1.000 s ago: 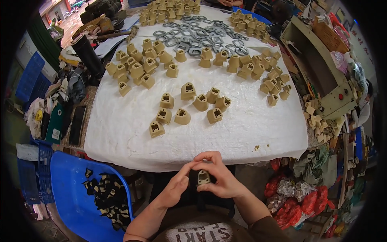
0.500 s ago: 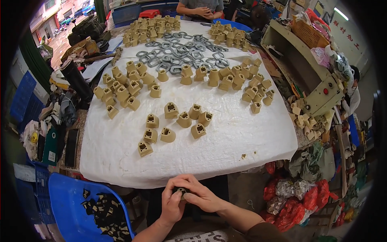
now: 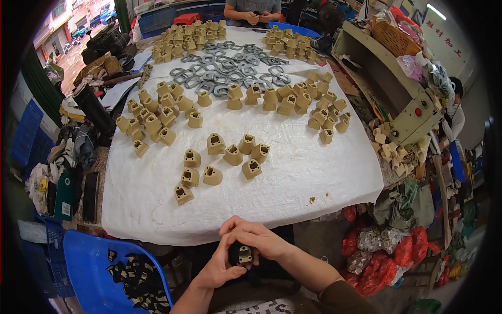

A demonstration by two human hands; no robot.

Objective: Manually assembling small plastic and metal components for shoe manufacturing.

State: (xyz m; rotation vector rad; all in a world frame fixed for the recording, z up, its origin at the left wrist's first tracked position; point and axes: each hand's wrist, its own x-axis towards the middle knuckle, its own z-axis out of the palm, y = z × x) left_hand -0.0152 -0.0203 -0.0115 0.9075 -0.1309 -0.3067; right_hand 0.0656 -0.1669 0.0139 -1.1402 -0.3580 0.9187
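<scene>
Close to my body, below the table's near edge, both hands are wrapped round a small black-and-tan part (image 3: 244,255), its tan end with dark holes turned up toward me. My left hand (image 3: 218,266) grips it from the left, thumb along its lower side. Curved over its top and right side is my right hand (image 3: 261,242); some of its fingers are hidden behind the part. Nearest on the white-covered table (image 3: 261,209) stands a loose group of tan hollow blocks (image 3: 211,176), most with their openings up.
More tan blocks (image 3: 151,123) stand in clusters at left, right and far side. Grey metal rings (image 3: 225,68) lie mid-table. A blue bin (image 3: 86,272) at lower left holds black-and-tan parts (image 3: 138,280). Red bags (image 3: 376,269) sit lower right. Opposite, a person's hands (image 3: 256,18) hold something dark.
The part in my hands has turned, so its tan end and black side now show more. My left thumb has moved off its top. The person opposite now holds a dark thing.
</scene>
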